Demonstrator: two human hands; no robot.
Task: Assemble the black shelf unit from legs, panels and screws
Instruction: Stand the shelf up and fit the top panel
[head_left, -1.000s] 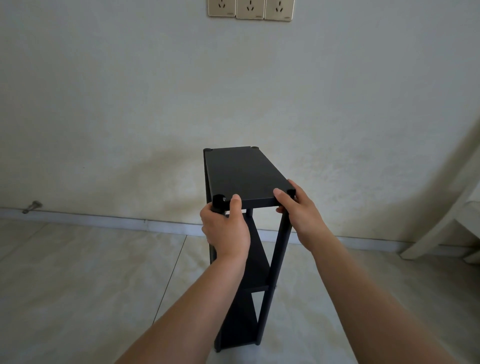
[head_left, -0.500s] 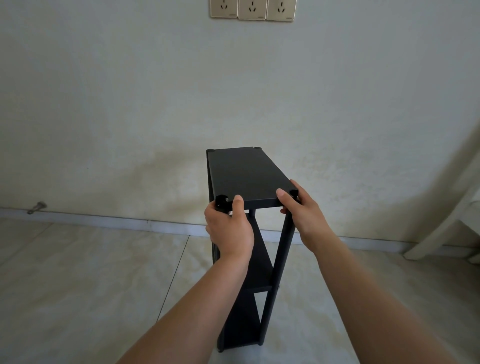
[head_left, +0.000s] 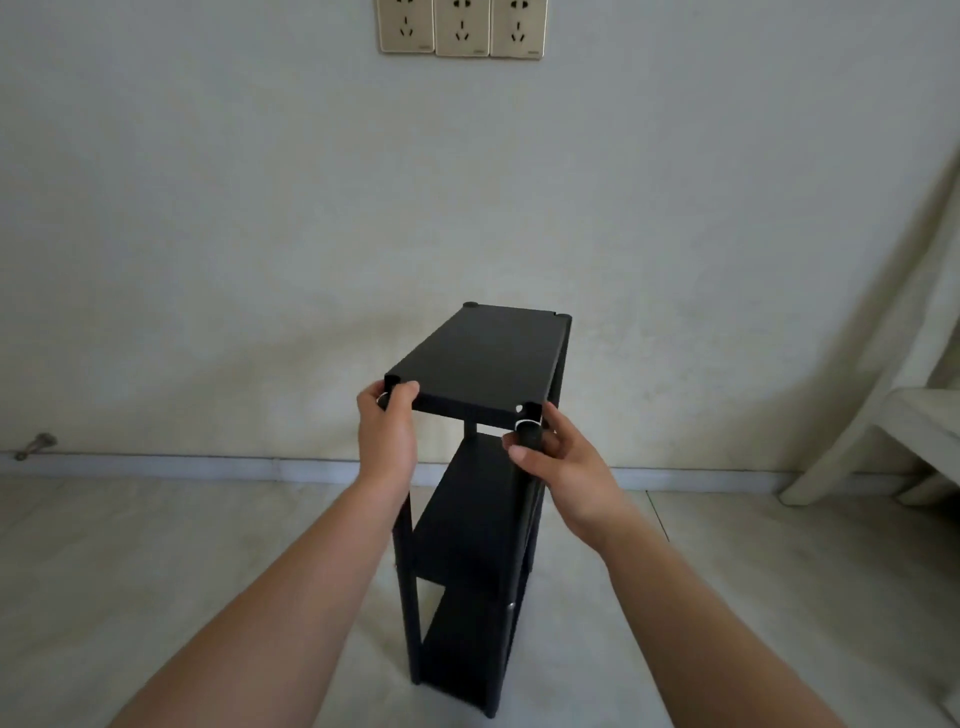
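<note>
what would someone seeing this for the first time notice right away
A tall black shelf unit stands on the pale tiled floor in the middle of the view, close to a cream wall. The left hand grips its near left top corner, and the right hand curls its fingers round the near right leg just under the top panel. Three gold wall sockets sit high on the wall above.

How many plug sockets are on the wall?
3. The sockets sit side by side at the top of the wall: left, middle, right. Their tops are cut off by the picture's edge; more could be out of view.
</note>
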